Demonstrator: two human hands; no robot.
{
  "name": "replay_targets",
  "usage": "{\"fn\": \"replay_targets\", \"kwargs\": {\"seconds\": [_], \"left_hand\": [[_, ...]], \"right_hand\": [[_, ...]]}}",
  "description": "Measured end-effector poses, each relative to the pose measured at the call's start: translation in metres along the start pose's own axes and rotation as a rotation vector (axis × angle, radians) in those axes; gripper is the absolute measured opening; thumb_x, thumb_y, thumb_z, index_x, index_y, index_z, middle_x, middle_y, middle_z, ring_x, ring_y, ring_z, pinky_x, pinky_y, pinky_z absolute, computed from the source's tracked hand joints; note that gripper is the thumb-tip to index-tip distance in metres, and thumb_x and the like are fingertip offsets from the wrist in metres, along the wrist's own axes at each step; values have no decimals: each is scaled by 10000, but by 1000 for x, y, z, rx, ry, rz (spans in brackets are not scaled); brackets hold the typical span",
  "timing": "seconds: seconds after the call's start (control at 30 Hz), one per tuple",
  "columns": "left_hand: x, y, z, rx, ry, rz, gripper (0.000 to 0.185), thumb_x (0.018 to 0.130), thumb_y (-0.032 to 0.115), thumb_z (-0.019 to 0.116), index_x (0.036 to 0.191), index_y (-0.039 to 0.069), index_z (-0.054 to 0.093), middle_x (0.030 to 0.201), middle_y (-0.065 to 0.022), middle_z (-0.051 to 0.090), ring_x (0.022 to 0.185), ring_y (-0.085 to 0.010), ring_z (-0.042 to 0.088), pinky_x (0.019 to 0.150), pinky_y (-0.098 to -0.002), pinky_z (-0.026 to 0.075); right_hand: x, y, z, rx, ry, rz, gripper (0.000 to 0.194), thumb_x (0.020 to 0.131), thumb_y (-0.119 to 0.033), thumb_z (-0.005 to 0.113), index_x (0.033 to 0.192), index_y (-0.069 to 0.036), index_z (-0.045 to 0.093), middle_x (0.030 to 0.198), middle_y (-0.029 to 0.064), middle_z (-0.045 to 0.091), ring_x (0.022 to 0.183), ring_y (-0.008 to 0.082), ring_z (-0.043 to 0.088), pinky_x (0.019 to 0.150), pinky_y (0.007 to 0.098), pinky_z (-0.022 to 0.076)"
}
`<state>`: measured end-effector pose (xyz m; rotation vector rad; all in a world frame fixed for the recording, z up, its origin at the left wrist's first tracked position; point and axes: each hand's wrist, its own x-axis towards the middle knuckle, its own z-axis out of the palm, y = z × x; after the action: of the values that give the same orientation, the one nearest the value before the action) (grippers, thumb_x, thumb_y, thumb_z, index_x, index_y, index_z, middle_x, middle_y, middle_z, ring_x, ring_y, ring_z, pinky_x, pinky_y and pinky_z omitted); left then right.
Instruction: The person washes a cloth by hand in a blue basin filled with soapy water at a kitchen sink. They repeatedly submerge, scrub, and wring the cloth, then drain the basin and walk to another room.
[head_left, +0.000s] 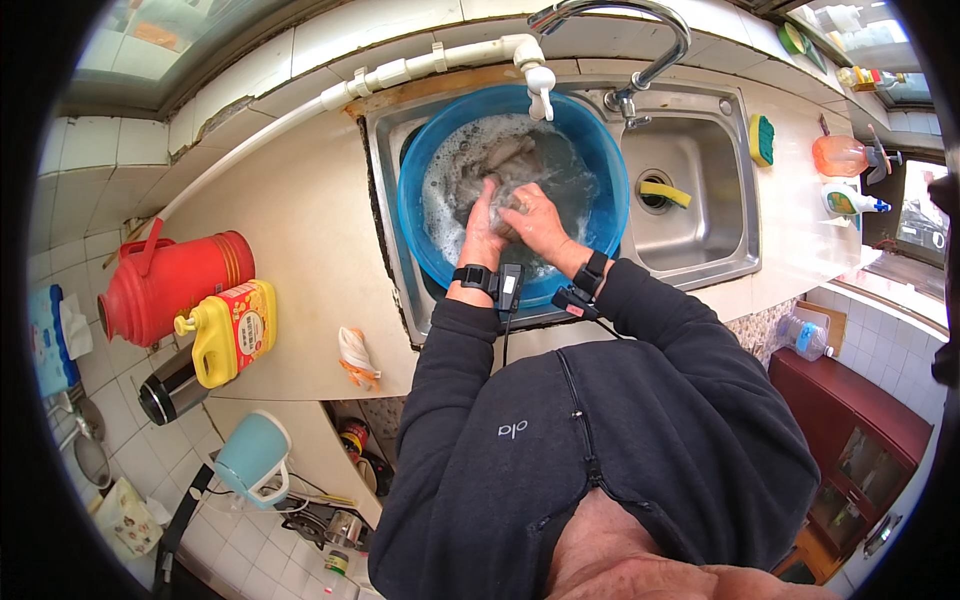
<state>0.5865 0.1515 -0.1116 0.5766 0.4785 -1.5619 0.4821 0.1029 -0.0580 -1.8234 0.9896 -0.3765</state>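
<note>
Both hands are over a blue plastic basin (611, 176) of sudsy water, set in the left bowl of a steel double sink. A wet grey-brown cloth (506, 157) lies partly under the water. Bunched between my palms is a part of the cloth; where it joins the rest is hard to make out. My left hand (484, 223) grips it from the left, thumb up. From the right, my right hand (541, 225) closes its fingers on the same bunch. Foam (442, 217) gathers along the basin's left side.
A white plastic tap (540, 90) overhangs the basin's far rim. Behind it arches a chrome faucet (667, 45). The right bowl (690, 232) holds a yellow sponge (666, 195). On the left counter are a red thermos (187, 277), a yellow pump jug (236, 330) and a white-and-orange cloth (358, 358).
</note>
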Motion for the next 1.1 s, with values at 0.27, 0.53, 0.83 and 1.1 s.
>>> {"fn": "replay_targets", "kwargs": {"seconds": [0.27, 0.53, 0.83, 1.1], "left_hand": [[-11, -27, 0, 272, 446, 266, 187, 827, 78, 570, 1002, 37, 620, 1024, -100, 645, 978, -255, 602, 874, -423, 472], [-6, -14, -20, 201, 385, 121, 351, 945, 324, 559, 1180, 66, 594, 1163, -110, 632, 1052, -277, 601, 931, -475, 466], [-29, 27, 10, 306, 483, 189, 256, 796, 86, 676, 1039, 12, 650, 975, -98, 680, 851, -240, 655, 796, -380, 528], [-106, 6, 140, 853, -51, 542, 391, 714, -13, 622, 1103, -49, 629, 1000, -85, 691, 918, -166, 648, 830, -274, 493]], "right_hand": [[38, 33, -23, -640, 147, 21, 252, 805, -263, 613, 941, -51, 608, 999, 183, 576, 965, 401, 557, 841, 515, 446], [16, 40, -3, 33, 28, 478, 534, 826, -394, 648, 1158, 19, 587, 1232, 250, 505, 1103, 434, 506, 953, 455, 415], [-11, 13, -52, -223, 33, 25, 334, 758, -230, 716, 1046, -72, 658, 1146, 141, 564, 1061, 302, 554, 923, 374, 446], [-17, -16, -121, 97, 29, -99, 561, 721, -117, 725, 1254, -85, 554, 1329, 128, 512, 1236, 299, 474, 1044, 382, 376]]}}
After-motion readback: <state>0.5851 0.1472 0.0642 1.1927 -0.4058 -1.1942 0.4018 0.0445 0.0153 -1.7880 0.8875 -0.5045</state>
